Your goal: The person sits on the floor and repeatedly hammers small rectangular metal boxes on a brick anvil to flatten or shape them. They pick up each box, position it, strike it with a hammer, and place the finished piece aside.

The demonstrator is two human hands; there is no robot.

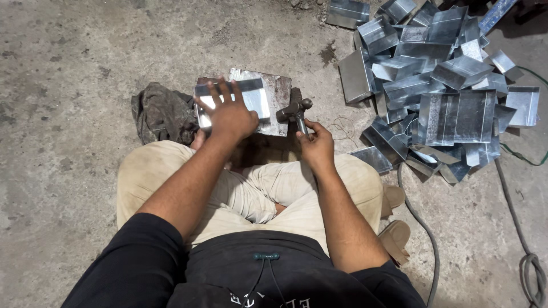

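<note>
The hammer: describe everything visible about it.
The hammer is small, with a dark, worn metal head, one end rounded like a ball. The right hand grips its handle, hiding most of it. The head is beside the right edge of the flat metal block, over the concrete floor; contact cannot be told.

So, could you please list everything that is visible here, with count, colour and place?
sheet-metal tray: one, shiny silver, on the steel block, under the left hand
steel block: one, grey and worn, on the floor before the knees
hammer: one, dark metal head, above the block's right edge
rag: one, dark grey-green, crumpled left of the block
pile of metal trays: many, silver, heaped at upper right
cable: one, grey, on the floor at right
green wire: one, right edge
concrete floor: grey, stained
left hand: pressing the tray
right hand: gripping the hammer handle
</note>
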